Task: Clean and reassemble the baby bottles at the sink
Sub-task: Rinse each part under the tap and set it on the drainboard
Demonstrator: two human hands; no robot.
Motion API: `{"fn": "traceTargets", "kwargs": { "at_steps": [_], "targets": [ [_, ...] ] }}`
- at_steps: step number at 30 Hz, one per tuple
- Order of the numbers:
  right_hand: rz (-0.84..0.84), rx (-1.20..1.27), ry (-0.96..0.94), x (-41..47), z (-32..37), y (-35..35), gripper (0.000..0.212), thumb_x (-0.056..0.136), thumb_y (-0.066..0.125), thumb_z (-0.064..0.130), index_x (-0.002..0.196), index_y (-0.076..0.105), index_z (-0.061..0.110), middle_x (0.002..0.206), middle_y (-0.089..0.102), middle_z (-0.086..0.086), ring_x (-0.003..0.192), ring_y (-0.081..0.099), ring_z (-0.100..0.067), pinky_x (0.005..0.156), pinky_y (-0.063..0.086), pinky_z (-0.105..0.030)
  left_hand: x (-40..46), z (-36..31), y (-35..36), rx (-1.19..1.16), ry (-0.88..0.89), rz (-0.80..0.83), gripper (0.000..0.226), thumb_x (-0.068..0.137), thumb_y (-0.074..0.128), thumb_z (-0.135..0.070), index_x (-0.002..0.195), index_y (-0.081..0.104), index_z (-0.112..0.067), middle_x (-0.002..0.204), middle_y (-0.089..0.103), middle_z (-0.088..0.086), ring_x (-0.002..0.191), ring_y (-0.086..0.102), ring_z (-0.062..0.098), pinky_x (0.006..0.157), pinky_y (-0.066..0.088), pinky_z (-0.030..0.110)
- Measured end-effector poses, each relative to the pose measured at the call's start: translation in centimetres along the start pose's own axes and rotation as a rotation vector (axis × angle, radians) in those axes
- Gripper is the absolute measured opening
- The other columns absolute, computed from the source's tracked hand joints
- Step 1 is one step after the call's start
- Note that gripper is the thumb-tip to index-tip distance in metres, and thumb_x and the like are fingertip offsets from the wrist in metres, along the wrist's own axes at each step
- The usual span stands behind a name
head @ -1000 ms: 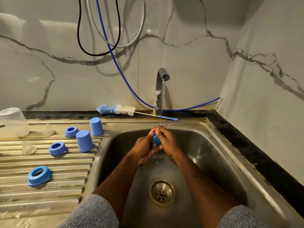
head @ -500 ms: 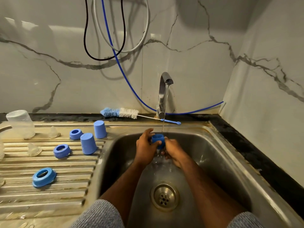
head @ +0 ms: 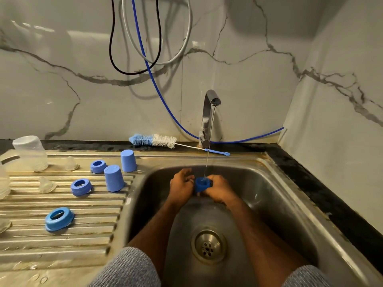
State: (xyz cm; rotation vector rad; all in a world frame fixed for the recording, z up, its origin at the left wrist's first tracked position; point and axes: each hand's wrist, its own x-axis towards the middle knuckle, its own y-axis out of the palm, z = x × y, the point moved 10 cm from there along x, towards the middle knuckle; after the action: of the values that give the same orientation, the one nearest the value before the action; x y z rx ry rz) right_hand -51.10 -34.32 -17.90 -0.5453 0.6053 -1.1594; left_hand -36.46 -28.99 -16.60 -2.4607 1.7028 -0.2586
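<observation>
The left hand [head: 181, 188] and right hand [head: 219, 190] together grip a blue plastic bottle ring [head: 201, 184] under the tap's stream [head: 207, 160], over the stainless steel sink basin [head: 275, 206]. Marble walls close the far and right sides; the ribbed steel worktop [head: 62, 237] at left carries blue caps and rings.

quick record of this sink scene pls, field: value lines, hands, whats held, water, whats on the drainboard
left hand: left hand grips the blue ring
right hand: right hand grips the same ring
held item: blue ring, opening up, under the stream
water: running from the tap
sink: basin with drain below the hands
drainboard: two blue caps, three blue rings, clear bottle upside down, clear teats
back ledge: bottle brush lying flat
</observation>
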Motion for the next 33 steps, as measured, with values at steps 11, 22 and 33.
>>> {"fn": "traceTargets", "kwargs": {
  "at_steps": [11,22,33],
  "targets": [
    [0.068,-0.214,0.093,-0.7,-1.0,0.5,0.044,0.075,0.086,0.014,0.115,0.069,0.013,0.107,0.073,-0.008,0.081,0.071,-0.017,0.058,0.057,-0.024,-0.2,1.6,-0.1,0.181,-0.069,0.011,0.021,0.094,0.059,0.001,0.111,0.069,-0.004,0.109,0.070,0.014,0.101,0.068,0.027,0.092,0.058,0.043],
    [-0.095,-0.172,0.041,0.1,0.1,-0.3,0.052,0.072,0.089,0.021,0.117,0.065,0.020,0.112,0.068,-0.004,0.097,0.068,-0.018,0.083,0.060,-0.036,-0.5,1.3,0.3,0.250,-0.058,0.065,0.019,0.096,0.058,-0.002,0.112,0.068,-0.005,0.107,0.068,0.012,0.094,0.068,0.023,0.075,0.056,0.031],
    [0.155,0.389,0.208,-1.0,-2.1,2.8,0.033,0.092,0.070,0.037,0.117,0.061,0.018,0.099,0.070,-0.004,0.081,0.067,-0.015,0.065,0.054,-0.031,-0.6,0.2,-0.3,0.219,0.042,0.017,0.023,0.095,0.059,-0.002,0.111,0.075,-0.006,0.101,0.074,0.012,0.086,0.065,0.015,0.078,0.054,0.031]
  ]
}}
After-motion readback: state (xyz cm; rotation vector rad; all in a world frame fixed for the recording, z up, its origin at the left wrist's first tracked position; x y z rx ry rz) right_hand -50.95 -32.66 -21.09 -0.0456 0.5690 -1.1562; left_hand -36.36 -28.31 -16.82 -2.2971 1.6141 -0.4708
